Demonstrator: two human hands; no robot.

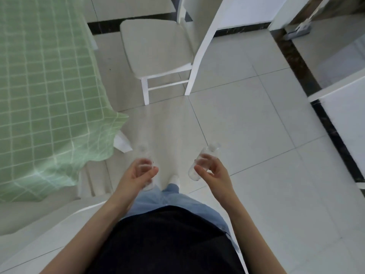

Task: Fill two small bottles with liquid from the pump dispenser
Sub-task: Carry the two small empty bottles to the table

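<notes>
I stand over a tiled floor with a small clear bottle in each hand. My left hand [141,171] grips one clear bottle [142,150], its neck pointing away from me and its base showing below my fingers. My right hand [212,171] holds the other clear bottle [209,152] tilted, neck up to the right, base down to the left. Both bottles look transparent and blurred; I cannot tell what is in them. No pump dispenser is in view.
A table with a green checked cloth [45,91] fills the left side. A white chair [158,50] stands ahead beside it. White furniture [347,119] lines the right. Another white chair's edge [59,220] is at my lower left. Pale floor tiles [246,125] lie between.
</notes>
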